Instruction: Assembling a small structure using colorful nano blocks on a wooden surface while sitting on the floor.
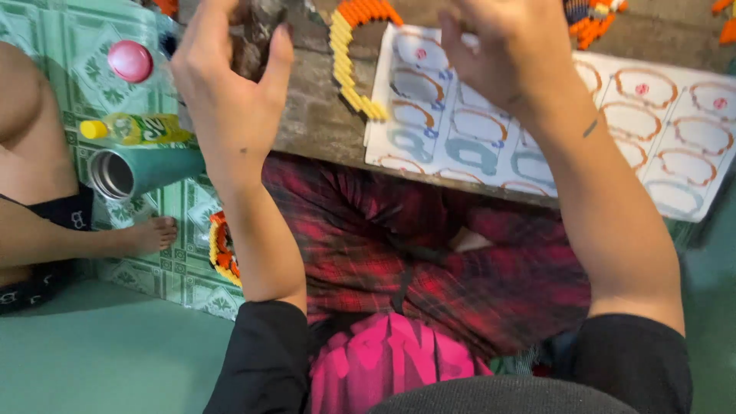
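Over counter (pixel 322 123), left hand (pixel 226 84) raised, grip pinched on dark crumpled piece (pixel 253 34) between thumb and fingers. Right hand (pixel 491 54) raised above printed sheet (pixel 537 130), fingers loosely curled; grip state unclear, top cut off. Yellow-orange bead arc (pixel 349 54) lies on counter between hands, touching sheet's left edge. Teal flask (pixel 142 170), bottle (pixel 138 129) on floor at left.
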